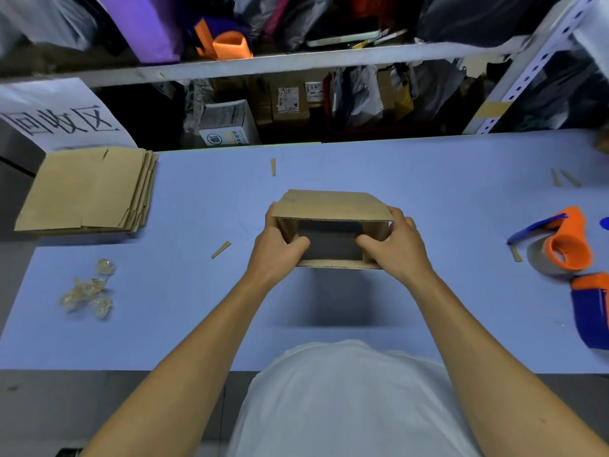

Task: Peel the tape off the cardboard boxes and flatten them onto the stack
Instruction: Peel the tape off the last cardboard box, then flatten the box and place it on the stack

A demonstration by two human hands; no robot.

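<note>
A small brown cardboard box is held above the middle of the blue table, its open end facing me and its inside dark. My left hand grips its left wall, thumb curled inside the opening. On the other side, my right hand grips the right wall the same way. A stack of flattened cardboard boxes lies at the table's far left corner. Crumpled balls of clear peeled tape sit at the near left.
An orange and blue tape dispenser lies at the right edge, with another blue and orange tool below it. Small cardboard slivers are scattered about. A white sign hangs behind the stack; cluttered shelves rise beyond the table.
</note>
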